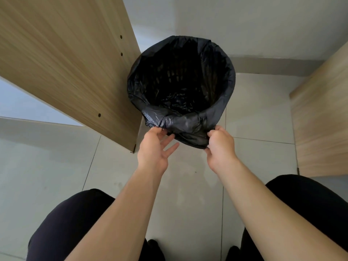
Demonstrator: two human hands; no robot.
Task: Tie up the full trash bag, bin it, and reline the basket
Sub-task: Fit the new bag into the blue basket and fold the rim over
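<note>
A round basket stands on the floor, lined with a black trash bag (216,110) whose top is folded down over the rim all around. Through the bag's inner wall the basket's slats (169,72) show faintly. The bag's inside looks dark and holds nothing I can make out. My right hand (220,146) pinches the folded bag edge at the near right of the rim. My left hand (154,146) is at the near left of the rim, its thumb and forefinger touching the plastic and the other fingers spread apart.
A wooden panel (75,63) with small holes stands close on the basket's left. Another wooden panel (323,119) stands at the right. A white wall runs behind the basket. Pale floor tiles (188,176) lie between the basket and my knees.
</note>
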